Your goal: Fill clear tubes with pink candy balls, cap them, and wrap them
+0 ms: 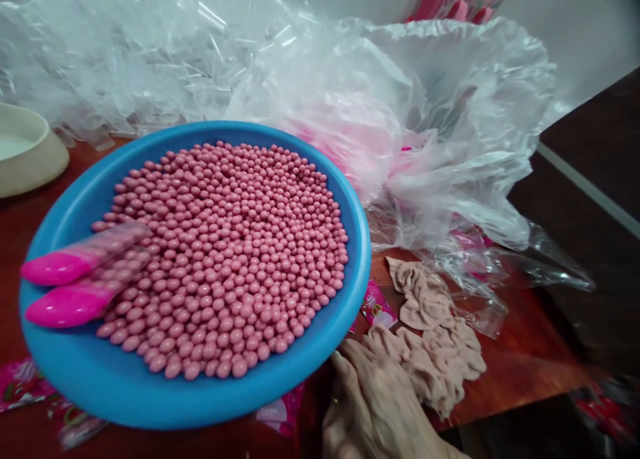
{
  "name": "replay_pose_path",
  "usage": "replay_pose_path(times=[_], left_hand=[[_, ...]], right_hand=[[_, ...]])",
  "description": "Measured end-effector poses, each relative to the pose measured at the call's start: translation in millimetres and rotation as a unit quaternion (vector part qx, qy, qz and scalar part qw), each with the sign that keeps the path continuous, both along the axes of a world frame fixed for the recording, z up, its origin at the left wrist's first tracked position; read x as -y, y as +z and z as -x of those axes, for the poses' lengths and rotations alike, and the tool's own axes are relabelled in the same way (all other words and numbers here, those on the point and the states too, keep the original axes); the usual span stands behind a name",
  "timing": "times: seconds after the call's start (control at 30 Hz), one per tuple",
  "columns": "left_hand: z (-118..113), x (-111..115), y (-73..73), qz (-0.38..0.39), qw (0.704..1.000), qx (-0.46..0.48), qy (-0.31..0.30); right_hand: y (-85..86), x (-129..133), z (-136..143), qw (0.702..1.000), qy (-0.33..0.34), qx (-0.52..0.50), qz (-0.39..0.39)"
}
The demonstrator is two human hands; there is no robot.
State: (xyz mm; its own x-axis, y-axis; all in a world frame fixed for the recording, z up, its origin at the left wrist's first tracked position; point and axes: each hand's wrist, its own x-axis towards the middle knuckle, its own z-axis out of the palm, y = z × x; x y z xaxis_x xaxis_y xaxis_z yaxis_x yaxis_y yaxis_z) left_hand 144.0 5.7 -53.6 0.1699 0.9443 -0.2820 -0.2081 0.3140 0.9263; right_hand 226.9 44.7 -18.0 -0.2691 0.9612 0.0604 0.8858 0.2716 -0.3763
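Note:
My right hand (377, 405) is at the lower edge, close beside the right front rim of a blue basin (359, 219). Its fingers are curled and partly smeared by motion; whatever is in them is hidden. Small, glossy pink balls (225, 252), like candies, fill the basin. Two clear tubes with bright pink ends lie on its left side, one tube (113, 239) above the other tube (117, 272), both holding pink balls. Just right of my hand is a crumpled beige cloth (425, 359). My left hand is out of view.
Clear plastic pieces (150, 59) are heaped behind the basin. A large open plastic bag (450, 145) with pink things stands at the back right. A cream bowl (35, 159) sits at the left. Pink printed packets (376, 305) lie around the basin on the reddish table (525, 372).

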Motion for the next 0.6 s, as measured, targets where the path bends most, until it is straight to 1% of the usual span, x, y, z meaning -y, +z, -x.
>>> replay_pose_path(times=[0.1,0.2,0.27,0.37,0.43,0.5,0.53,0.57,0.6], left_hand=[[1,0,2.2,0.013,1.000,0.006,-0.003],[2,2,3.0,0.026,1.000,0.014,0.007],[1,3,2.2,0.033,0.999,0.022,0.018],[-1,4,-1.1,0.040,0.998,0.035,0.039],[-3,3,-2.9,0.044,0.997,0.040,0.053],[-3,0,-2.3,0.062,0.993,0.066,0.073],[-3,-1,-0.6,0.081,0.988,0.098,0.089],[-2,-2,2.2,0.106,0.979,0.138,0.110],[-1,-3,6.0,0.133,0.965,0.182,0.130]], right_hand=[[3.1,-4,5,0.999,-0.021,-0.013,0.044],[8.4,-9,9,0.993,-0.058,-0.054,0.084],[12.5,-13,11,0.984,-0.088,-0.094,0.121],[19.0,-21,11,0.969,-0.108,-0.142,0.171],[21.9,-24,7,0.947,-0.143,-0.220,0.188],[22.7,-20,1,0.898,-0.217,-0.331,0.195],[22.3,-15,-4,0.870,-0.255,-0.375,0.194],[21.6,-8,-8,0.851,-0.283,-0.397,0.194],[20.4,0,-11,0.847,-0.294,-0.397,0.198]])
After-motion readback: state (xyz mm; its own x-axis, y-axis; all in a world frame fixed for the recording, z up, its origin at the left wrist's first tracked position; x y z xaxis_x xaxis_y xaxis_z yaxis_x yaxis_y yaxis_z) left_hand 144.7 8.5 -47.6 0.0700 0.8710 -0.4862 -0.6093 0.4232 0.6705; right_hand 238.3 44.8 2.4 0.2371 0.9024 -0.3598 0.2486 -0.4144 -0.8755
